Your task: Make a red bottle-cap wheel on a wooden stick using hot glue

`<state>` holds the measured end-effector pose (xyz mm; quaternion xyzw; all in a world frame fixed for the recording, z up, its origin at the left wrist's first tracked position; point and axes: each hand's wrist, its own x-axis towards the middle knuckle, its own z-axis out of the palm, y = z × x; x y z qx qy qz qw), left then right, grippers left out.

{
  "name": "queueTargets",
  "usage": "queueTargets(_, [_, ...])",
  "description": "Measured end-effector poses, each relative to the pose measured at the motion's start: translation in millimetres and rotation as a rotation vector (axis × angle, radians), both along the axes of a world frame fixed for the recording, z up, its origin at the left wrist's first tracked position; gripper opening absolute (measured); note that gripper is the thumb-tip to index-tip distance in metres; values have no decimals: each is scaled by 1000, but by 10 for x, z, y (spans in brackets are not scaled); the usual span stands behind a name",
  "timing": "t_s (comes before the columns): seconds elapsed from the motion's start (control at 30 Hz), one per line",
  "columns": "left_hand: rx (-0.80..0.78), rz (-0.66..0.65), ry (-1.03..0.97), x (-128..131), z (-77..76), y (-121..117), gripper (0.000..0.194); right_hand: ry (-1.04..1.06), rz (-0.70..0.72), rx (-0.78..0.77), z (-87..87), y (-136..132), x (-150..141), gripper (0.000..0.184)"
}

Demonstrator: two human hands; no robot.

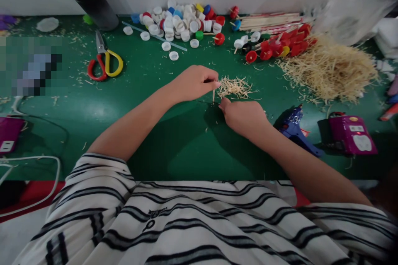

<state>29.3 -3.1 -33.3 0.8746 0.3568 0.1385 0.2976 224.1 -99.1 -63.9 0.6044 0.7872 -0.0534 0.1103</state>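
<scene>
My left hand (194,82) is closed in a pinch on a short thin wooden stick (213,95) that stands nearly upright on the green table (146,87). My right hand (244,115) is closed just below and to the right of it, its fingertips close to the stick's lower end; what it holds, if anything, is hidden. A small heap of pale wood shavings (234,87) lies right behind both hands.
Several bottle caps (178,22) are piled at the back. Red and yellow scissors (104,61) lie left. Caps on sticks (280,45), a stick bundle (269,21) and a big shavings heap (329,70) sit right. A blue glue gun (295,128) and purple device (353,134) lie near right.
</scene>
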Motion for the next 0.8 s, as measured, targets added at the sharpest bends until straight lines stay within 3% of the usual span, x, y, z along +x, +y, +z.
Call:
queueTargets(0.37, [15, 22, -10, 48, 27, -34, 34, 47, -74, 122, 61, 120, -83, 51])
queueTargets(0.57, [26, 65, 18, 46, -15, 21, 35, 77, -72, 89, -22, 137, -77, 50])
queueTargets(0.8, [39, 86, -31, -7, -102, 90, 36, 55, -77, 33, 39, 106, -84, 48])
